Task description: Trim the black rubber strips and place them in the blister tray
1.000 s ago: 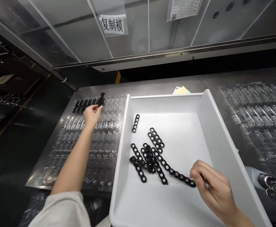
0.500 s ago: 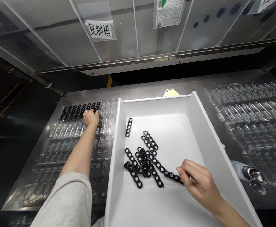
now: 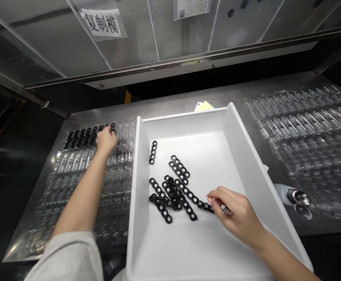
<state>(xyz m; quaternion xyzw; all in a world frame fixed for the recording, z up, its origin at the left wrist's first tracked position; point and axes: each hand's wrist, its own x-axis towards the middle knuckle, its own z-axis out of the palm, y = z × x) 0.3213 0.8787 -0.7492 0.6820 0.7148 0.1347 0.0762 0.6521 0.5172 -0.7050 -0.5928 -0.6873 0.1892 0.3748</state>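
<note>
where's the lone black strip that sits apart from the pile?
Head view: the lone black strip lies in the white tray, by its left wall, beyond the pile of strips and apart from both hands.

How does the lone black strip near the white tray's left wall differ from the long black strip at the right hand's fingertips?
The lone black strip is short, lies nearly straight toward the far wall, and nothing touches it. The long black strip has many more holes, runs diagonally, joins the tangled heap at its far end, and meets the right hand at its near end. Both are black perforated strips lying flat in the white tray.
</note>
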